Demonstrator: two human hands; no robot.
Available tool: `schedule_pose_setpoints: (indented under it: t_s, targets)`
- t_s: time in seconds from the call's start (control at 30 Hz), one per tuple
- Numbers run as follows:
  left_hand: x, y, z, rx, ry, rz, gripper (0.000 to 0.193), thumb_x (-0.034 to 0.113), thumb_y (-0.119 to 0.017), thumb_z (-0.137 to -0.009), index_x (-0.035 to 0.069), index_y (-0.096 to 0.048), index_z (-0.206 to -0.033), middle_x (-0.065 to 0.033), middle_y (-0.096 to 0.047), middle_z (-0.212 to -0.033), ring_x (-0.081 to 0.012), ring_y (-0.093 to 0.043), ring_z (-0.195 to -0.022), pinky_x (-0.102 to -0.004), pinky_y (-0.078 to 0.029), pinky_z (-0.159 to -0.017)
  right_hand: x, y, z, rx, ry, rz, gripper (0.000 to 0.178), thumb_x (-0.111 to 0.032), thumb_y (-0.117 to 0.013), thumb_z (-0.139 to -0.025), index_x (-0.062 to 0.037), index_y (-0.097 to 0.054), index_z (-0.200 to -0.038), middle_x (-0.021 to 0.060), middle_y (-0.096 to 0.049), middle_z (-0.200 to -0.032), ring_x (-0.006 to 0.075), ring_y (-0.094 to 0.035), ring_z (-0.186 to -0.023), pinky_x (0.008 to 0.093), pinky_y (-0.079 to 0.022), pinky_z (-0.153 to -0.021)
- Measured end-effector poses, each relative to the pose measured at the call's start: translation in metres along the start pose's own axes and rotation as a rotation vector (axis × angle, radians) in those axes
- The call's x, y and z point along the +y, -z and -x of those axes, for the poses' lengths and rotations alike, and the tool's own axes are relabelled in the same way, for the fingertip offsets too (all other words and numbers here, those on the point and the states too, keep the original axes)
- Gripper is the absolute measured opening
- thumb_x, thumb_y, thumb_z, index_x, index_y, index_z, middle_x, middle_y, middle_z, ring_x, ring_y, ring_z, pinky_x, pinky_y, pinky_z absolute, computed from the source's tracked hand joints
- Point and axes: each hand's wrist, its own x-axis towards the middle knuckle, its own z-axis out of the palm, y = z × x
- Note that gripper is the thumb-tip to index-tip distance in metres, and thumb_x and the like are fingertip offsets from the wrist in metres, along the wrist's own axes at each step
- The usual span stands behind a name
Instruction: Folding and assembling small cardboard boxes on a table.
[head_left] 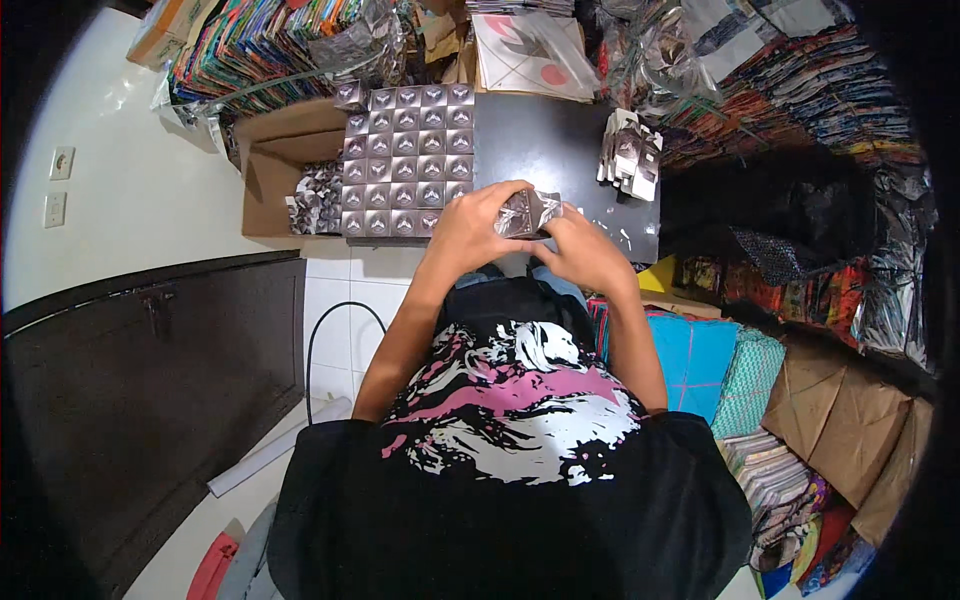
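Near the front edge of the dark table (545, 135), a small dark grey-brown printed carton (524, 212) is held between both hands. My left hand (468, 228) grips its left side, fingers curled over the far edge. My right hand (583, 248) closes around its right side, and the two thumbs meet on the near side. Part of the carton is covered by the fingers. To the left stand rows of matching small boxes (404, 160), packed edge to edge. A pile of white-and-dark flattened cartons (630, 158) lies at the table's right.
An open cardboard box (262, 188) with more cartons stands left of the rows. Tall stacks of colourful packets (270, 65) line the back. White paper scraps (622, 232) lie at the table's front right. Blue and green bundles (690, 360) sit to my right.
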Motion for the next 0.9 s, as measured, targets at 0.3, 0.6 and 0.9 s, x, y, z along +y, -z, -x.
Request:
schedule_pose_setpoints:
  t_s: [0.3,0.6,0.9]
  targets:
    - [-0.007,-0.006,-0.001,0.026,0.127,0.153,0.07,0.031,-0.094,-0.069,0.009,-0.065,-0.128,-0.0174,-0.074,-0.118,-0.039,-0.072,-0.106,-0.0444,-0.058,-0.09,-0.003,0.013,-0.005,0.129,0.006,-0.204,0.035,-0.028,-0.079,-0.091,0.0023,-0.073,-0.107,0.0178,-0.07,-0.1,0.0363,-0.067,-0.089,0.0427,-0.052,-0.08]
    - [-0.006,-0.006,-0.006,0.062,0.02,0.062,0.069,0.034,-0.094,-0.071,0.009,-0.065,-0.128,-0.0185,-0.075,-0.109,-0.0394,-0.073,-0.102,-0.0453,-0.058,-0.087,-0.003,0.018,-0.005,0.246,-0.099,-0.167,0.038,-0.027,-0.089,-0.078,0.0002,-0.078,-0.101,0.0165,-0.072,-0.094,0.0352,-0.07,-0.091,0.0432,-0.053,-0.082]
    - [-0.018,-0.012,-0.005,0.135,0.181,0.2,0.073,0.032,-0.1,-0.064,0.002,-0.067,-0.122,-0.0173,-0.078,-0.105,-0.0283,-0.077,-0.098,-0.0388,-0.059,-0.087,-0.011,0.024,-0.009,0.511,0.028,-0.179,0.027,-0.01,-0.088,-0.074,-0.0052,-0.079,-0.1,0.0094,-0.073,-0.096,0.0312,-0.07,-0.097,0.0416,-0.054,-0.087]
